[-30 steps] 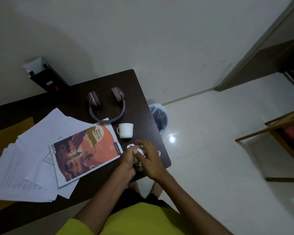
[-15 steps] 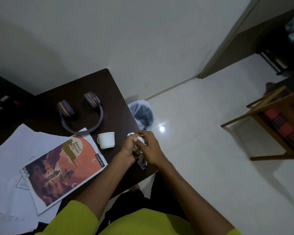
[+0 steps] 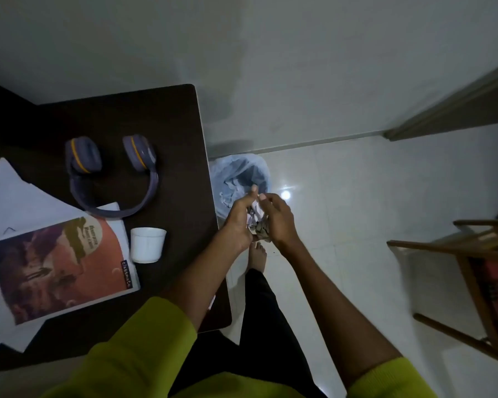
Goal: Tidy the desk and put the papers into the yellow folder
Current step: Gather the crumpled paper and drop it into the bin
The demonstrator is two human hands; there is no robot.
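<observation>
My left hand point(image 3: 237, 222) and my right hand point(image 3: 276, 219) are cupped together around a wad of crumpled paper and wrappers point(image 3: 258, 228). They hold it just past the desk's right edge, at the near rim of a lined waste bin point(image 3: 242, 179) on the floor. On the dark desk point(image 3: 156, 116) lie loose white papers point(image 3: 15, 196) with an orange-covered notebook point(image 3: 61, 265) on top. The yellow folder is out of view.
Purple headphones point(image 3: 112, 173) lie at the back of the desk, a white cup point(image 3: 147, 245) stands next to the notebook. My bare foot point(image 3: 256, 254) is on the white tile floor. A wooden chair point(image 3: 472, 282) stands at the right, a door frame point(image 3: 454, 110) beyond it.
Both hands lifted the crumpled wad off the desk's right corner and carried it right, to the bin's near rim. The camera swung right, so the papers slid to the left edge.
</observation>
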